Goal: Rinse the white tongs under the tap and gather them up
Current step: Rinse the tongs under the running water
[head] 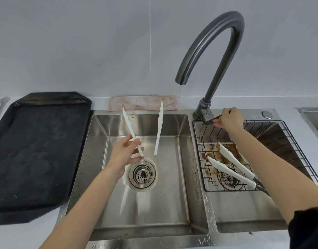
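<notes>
left hand (123, 155) pinches white tongs (136, 139); right hand (230, 119) grips tap lever (213, 119).

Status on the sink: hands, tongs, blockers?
Left hand holds open white tongs over left basin. Right hand on tap lever; water running. Second tongs in wire rack.

The right forearm (262, 159) hides the hinge end of the tongs (232, 168) in the rack (298, 150). A sink (314, 119) is cut off at the right edge. The faint stream (178, 89) perhaps still runs.
</notes>
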A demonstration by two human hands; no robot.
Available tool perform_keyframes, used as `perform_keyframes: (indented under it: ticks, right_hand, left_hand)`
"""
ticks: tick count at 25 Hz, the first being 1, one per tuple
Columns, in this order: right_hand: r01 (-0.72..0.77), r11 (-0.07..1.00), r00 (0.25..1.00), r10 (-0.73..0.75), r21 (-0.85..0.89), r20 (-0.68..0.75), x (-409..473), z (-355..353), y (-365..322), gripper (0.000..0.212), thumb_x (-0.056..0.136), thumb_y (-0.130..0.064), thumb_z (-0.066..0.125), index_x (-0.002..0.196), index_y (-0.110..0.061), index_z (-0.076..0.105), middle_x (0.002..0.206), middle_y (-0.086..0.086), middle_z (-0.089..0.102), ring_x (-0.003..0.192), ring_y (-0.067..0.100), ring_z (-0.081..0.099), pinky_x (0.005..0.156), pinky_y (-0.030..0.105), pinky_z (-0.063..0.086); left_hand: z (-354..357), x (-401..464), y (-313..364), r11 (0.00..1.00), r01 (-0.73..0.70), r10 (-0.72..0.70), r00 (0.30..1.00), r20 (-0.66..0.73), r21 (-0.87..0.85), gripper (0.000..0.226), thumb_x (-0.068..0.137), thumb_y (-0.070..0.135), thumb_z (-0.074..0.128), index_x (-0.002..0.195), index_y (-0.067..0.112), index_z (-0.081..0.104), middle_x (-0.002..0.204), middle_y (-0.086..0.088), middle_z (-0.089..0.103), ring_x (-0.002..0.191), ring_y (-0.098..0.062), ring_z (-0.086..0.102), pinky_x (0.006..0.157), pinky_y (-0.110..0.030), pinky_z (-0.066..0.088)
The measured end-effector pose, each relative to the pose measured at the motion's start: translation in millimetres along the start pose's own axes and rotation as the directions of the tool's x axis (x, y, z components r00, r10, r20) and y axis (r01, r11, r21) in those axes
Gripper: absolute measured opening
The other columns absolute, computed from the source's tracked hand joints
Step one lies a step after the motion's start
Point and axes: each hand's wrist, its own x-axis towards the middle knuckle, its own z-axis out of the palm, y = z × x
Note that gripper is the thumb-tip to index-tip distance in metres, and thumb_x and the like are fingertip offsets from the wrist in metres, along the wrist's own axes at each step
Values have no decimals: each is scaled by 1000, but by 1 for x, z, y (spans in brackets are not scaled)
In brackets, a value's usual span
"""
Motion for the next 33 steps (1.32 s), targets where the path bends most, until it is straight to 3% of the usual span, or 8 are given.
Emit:
perform_keyframes:
  ticks: [8,13,16,19,21,25,29,33]
  right_hand:
    - [-41,997,999,41,61,9,-2,0,1,33,98,-17,34,123,1,46,71,4,56,48,7,61,38,11,50]
    - [-109,939,992,122,328,-19,-32,8,-6,51,99,-16,36,146,-10,19,102,8,53,64,6,55,61,24,53]
    - [-188,926,973,131,328,189,-72,36,-3,45,98,-18,39,142,-9,32,94,1,55,79,9,57,72,24,52]
    - [-290,922,866,139,256,480,-103,72,3,37,99,-24,38,131,-8,46,120,7,57,104,16,55,91,30,47]
    - [-376,880,793,145,289,592,-113,92,7,28,100,-28,37,112,-14,57,115,7,58,107,19,55,95,32,44]
    - [-536,757,723,182,375,666,-119,117,19,24,98,-25,41,86,-16,60,88,3,60,84,17,58,82,30,48]
    - [-626,647,700,220,435,679,-117,126,25,24,99,-17,37,88,-11,57,86,5,60,80,17,60,69,28,49]
    - [-684,586,660,244,435,710,-114,129,25,23,99,-15,34,103,-5,55,91,7,60,82,16,60,79,29,48]
  left_hand:
    - [2,-2,-2,1000,11,-11,1000,1,-21,44,91,13,55,133,3,47,86,0,61,77,-15,64,56,-25,59]
    - [1,-1,-6,1000,11,-11,1000,1,-13,42,91,14,54,132,5,49,86,1,61,77,-14,65,54,-22,59]
    - [2,-4,-9,1000,9,-9,1000,-5,-1,37,91,13,54,128,6,52,86,0,61,76,-14,65,55,-23,59]
    - [0,-10,-16,999,-26,27,999,-34,42,31,89,11,57,120,12,56,85,-2,62,76,-16,65,56,-22,58]
    - [-5,-13,-22,993,-57,64,996,-61,105,34,88,13,60,121,14,56,89,-5,61,83,-22,65,57,-23,59]
    - [-17,-20,-30,975,-84,105,990,-95,206,33,86,16,63,117,21,56,86,-1,59,84,-22,64,58,-23,58]
    - [-21,-25,-32,942,-123,161,982,-98,311,28,85,17,63,111,24,58,79,5,58,66,-8,59,49,-15,55]
    - [-20,-27,-32,917,-139,185,979,-91,373,35,83,18,66,117,22,58,77,11,56,63,-5,58,58,-22,57]
